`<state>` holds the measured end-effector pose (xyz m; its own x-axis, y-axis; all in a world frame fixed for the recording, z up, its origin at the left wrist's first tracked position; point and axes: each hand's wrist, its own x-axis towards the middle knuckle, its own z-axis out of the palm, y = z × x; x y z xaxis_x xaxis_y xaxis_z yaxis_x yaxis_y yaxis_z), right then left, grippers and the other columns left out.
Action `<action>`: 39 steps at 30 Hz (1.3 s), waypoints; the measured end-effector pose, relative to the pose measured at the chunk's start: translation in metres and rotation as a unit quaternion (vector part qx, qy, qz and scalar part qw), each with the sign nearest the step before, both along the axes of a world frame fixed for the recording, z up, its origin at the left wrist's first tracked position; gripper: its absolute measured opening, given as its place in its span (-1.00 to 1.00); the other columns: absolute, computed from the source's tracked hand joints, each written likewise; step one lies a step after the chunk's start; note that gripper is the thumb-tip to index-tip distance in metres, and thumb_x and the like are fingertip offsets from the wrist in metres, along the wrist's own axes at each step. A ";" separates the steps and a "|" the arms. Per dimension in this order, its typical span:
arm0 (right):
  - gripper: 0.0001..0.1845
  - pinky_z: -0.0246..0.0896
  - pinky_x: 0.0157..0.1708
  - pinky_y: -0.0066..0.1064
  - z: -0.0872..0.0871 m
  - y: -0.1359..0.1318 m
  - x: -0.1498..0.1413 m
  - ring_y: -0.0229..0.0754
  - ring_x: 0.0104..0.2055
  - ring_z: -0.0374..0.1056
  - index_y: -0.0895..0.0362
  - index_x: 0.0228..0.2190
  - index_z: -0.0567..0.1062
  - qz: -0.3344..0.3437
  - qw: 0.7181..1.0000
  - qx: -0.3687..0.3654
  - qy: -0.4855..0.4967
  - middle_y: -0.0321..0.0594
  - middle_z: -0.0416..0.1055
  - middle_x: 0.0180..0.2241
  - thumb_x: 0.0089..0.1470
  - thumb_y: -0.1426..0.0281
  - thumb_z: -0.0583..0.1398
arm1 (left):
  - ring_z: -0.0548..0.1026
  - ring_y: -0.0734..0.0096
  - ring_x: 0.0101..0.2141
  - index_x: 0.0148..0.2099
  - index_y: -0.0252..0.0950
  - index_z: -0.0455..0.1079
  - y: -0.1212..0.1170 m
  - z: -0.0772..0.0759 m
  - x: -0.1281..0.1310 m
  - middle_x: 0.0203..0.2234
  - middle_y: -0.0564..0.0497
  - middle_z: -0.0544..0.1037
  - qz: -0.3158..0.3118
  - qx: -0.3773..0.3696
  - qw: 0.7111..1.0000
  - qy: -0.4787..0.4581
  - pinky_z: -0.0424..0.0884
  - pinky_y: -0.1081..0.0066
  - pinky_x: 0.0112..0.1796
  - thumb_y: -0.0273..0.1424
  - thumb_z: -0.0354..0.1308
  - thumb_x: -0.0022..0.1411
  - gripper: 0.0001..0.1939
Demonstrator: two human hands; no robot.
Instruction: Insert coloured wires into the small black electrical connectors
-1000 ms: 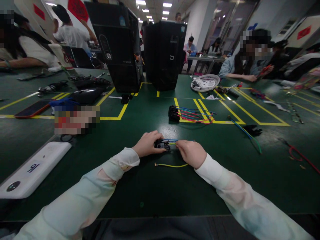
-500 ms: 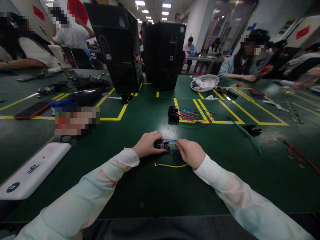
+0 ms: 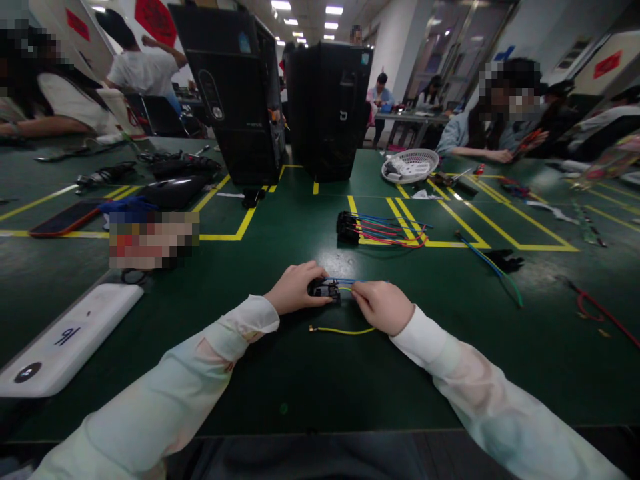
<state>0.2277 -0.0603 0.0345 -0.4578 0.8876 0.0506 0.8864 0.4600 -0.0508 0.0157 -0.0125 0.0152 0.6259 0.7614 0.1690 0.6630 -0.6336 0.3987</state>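
Observation:
Between thumb and fingers, my left hand (image 3: 296, 288) grips a small black connector housing (image 3: 327, 289) near the middle of the table. Blue and yellow wires (image 3: 345, 281) run from the housing toward the right. My right hand (image 3: 383, 305) is closed in a pinch on these wires, a short way from the housing. A loose yellow-green wire (image 3: 343, 331) with a metal terminal at its left end lies just below, its right end hidden by my right hand. Farther back lies a bundle of black connectors (image 3: 347, 228) with blue and red wires.
Two black computer towers (image 3: 327, 113) stand at the back. A white basket (image 3: 410, 165) sits beyond the bundle. Right are a blue-green wire (image 3: 493, 267), a black connector piece (image 3: 505, 259) and a red cable (image 3: 600, 310). A white device (image 3: 75, 337) lies left. Other people sit around.
Very little differs. My right hand has shifted very slightly to the right along the wires, while my left hand stays in place on the connector housing.

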 end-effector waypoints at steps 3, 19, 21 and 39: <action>-0.71 -0.09 -0.49 -0.46 0.000 0.000 -0.001 -0.26 -0.40 0.36 0.10 -0.37 0.38 -0.010 1.000 0.005 -0.007 -0.24 0.46 -0.42 0.19 0.33 -0.09 | 0.35 0.28 -0.20 -0.07 -0.17 0.29 0.000 0.000 0.000 -0.24 0.03 0.37 -0.004 -0.004 1.000 0.003 0.21 0.32 -0.20 -0.12 0.16 0.04 -0.57; -0.70 -0.10 -0.52 -0.44 0.004 -0.003 -0.007 -0.18 -0.44 0.38 0.07 -0.32 0.40 -0.012 0.996 0.031 -0.078 -0.23 0.48 -0.42 0.16 0.33 -0.10 | 0.34 0.27 -0.20 -0.04 -0.16 0.31 0.001 0.000 0.000 -0.25 0.01 0.34 -0.006 0.000 1.000 0.027 0.21 0.32 -0.21 -0.09 0.13 0.06 -0.56; -0.68 -0.09 -0.52 -0.43 0.004 -0.003 -0.008 -0.17 -0.43 0.39 0.07 -0.31 0.41 -0.017 0.996 0.024 -0.083 -0.22 0.48 -0.43 0.16 0.33 -0.12 | 0.34 0.27 -0.20 -0.04 -0.16 0.31 0.000 0.000 0.000 -0.25 0.01 0.34 -0.007 -0.001 1.000 0.025 0.21 0.32 -0.21 -0.09 0.13 0.06 -0.56; -0.73 -0.28 -0.56 -0.39 -0.003 -0.002 -0.004 -0.23 -0.46 0.35 0.08 -0.34 0.39 -0.014 0.995 0.087 -0.057 -0.27 0.47 -0.40 0.16 0.35 -0.09 | 0.34 0.27 -0.20 -0.04 -0.15 0.31 0.001 0.001 0.000 -0.24 0.02 0.34 -0.009 -0.002 1.000 0.020 0.20 0.32 -0.21 -0.08 0.12 0.06 -0.56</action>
